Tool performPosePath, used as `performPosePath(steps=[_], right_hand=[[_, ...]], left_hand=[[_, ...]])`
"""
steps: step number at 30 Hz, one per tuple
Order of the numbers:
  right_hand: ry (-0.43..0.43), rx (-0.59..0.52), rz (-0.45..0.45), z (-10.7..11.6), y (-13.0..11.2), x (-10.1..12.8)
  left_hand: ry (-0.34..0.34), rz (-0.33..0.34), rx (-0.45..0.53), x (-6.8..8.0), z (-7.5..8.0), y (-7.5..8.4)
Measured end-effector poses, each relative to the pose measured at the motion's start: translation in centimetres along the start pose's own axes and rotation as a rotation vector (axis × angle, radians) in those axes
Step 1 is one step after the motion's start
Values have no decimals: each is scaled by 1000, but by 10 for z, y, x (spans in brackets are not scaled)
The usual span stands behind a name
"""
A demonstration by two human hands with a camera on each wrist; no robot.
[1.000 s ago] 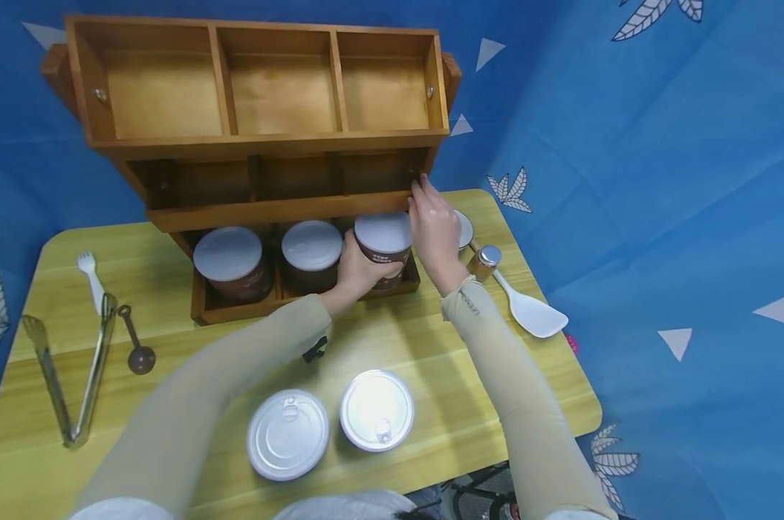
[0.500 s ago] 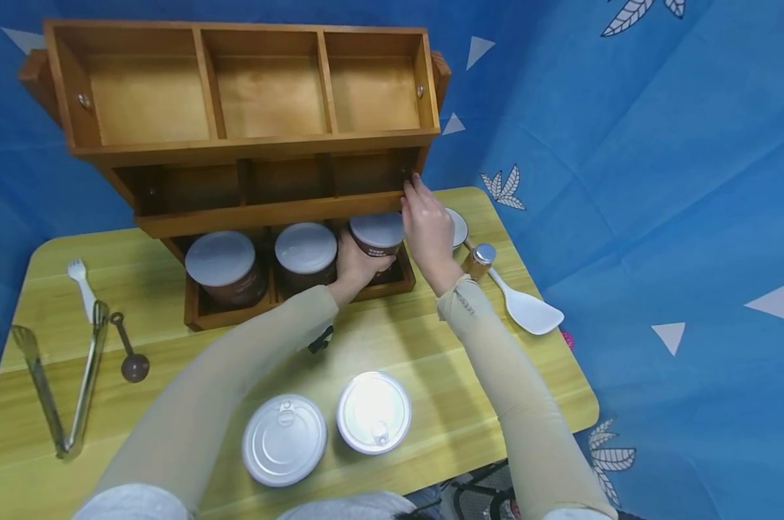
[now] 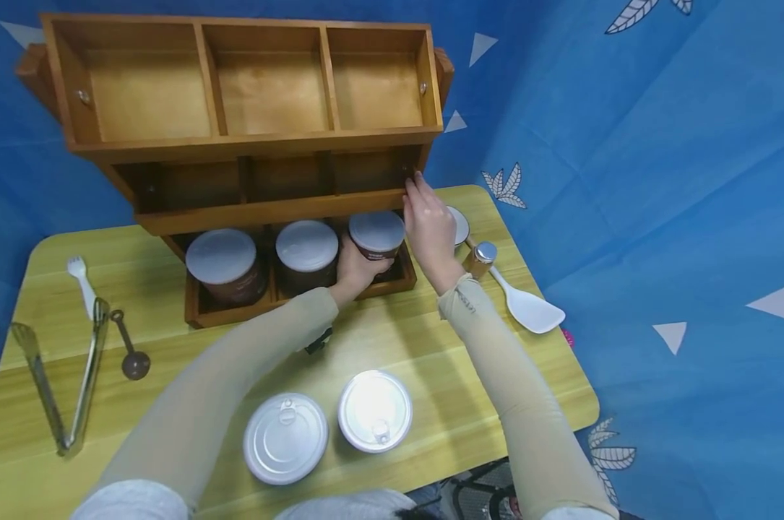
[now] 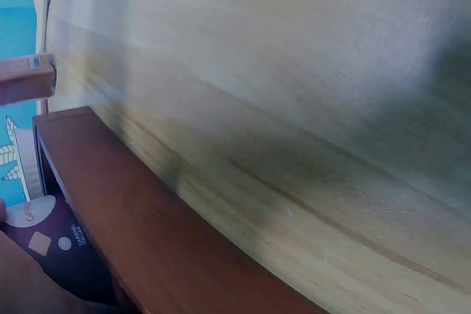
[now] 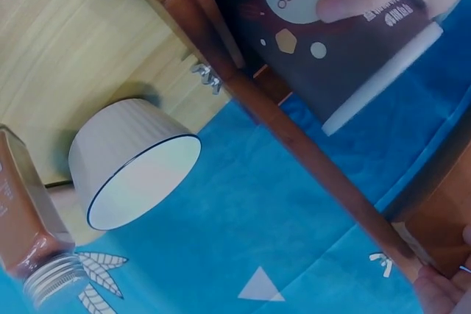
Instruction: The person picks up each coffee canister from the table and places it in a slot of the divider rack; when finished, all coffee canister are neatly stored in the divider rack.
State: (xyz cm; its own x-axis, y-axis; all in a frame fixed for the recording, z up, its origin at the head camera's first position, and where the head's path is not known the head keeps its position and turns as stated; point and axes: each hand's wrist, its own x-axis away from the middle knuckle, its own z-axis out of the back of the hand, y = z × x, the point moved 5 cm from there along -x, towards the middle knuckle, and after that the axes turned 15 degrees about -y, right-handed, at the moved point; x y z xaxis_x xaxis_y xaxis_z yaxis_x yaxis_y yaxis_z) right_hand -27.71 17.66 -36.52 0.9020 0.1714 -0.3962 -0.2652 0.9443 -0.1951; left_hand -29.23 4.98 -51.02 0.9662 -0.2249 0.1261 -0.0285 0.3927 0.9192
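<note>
A three-tier wooden rack [image 3: 255, 141] stands at the back of the yellow table [image 3: 431, 361]. Its bottom tier holds three brown cans with white lids. My left hand [image 3: 358, 261] grips the rightmost can [image 3: 376, 231], which sits in the right compartment. In the right wrist view a finger of that hand lies across the can [image 5: 324, 27] and its label. My right hand [image 3: 428, 225] is beside the can, its straight fingers touching the right end of the middle tier. In the left wrist view the can [image 4: 44, 233] shows behind the rack's front rail.
Two other cans [image 3: 222, 256] [image 3: 306, 245] fill the left and middle compartments. Two flat tins [image 3: 285, 437] [image 3: 375, 410] lie near the front edge. Tongs [image 3: 60, 375], a scoop [image 3: 131, 347] and a fork [image 3: 82, 278] lie left. A white cup [image 5: 136, 163], spice bottle [image 3: 481, 260] and spatula [image 3: 528, 307] lie right.
My left hand has lowered the rightmost can deeper into the right compartment of the bottom tier. My right hand has stayed on the rack's middle tier.
</note>
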Motion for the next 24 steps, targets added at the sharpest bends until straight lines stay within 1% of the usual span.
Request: performPosePath(steps=[6,8,10,12,13,14,16,17,18,20,21,22,23,24], right_hand=[[-11,-13,0,2,0,-1],[-11,-16,4,2,-1,-1],[-12,-21,10,1,-3,-1],[-14,-22,15,0,-6,-2],[-15,-20,16,-1,-7,-2],[-16,-20,16,-1,-8,-2],[-19,-20,13,-1,-9,-2],[-21,-19,9,-1,-8,-3],[-24,-20,5,-1,-7,-3],[-27,-28,-5,-1,-5,-3],[-27,-32,-10,-1,-4,-3],[-26,-36,-13,-1,-3,-3],[-26,-37,-16,-1,-1,-3],[-25,-40,-19,-1,0,-3]], left_hand=[[-12,32,8,11,0,5],[-24,9,29,14,1,10],[-52,-24,79,21,6,17],[-112,-49,147,30,13,25],[-156,-64,177,35,17,30],[-220,-56,209,41,22,34],[-356,33,159,56,33,39],[-435,70,92,64,39,41],[-514,91,20,72,45,42],[-642,107,-169,89,60,41],[-678,91,-256,97,69,40],[-699,47,-306,104,78,39],[-708,6,-340,111,87,37],[-705,-29,-350,119,96,35]])
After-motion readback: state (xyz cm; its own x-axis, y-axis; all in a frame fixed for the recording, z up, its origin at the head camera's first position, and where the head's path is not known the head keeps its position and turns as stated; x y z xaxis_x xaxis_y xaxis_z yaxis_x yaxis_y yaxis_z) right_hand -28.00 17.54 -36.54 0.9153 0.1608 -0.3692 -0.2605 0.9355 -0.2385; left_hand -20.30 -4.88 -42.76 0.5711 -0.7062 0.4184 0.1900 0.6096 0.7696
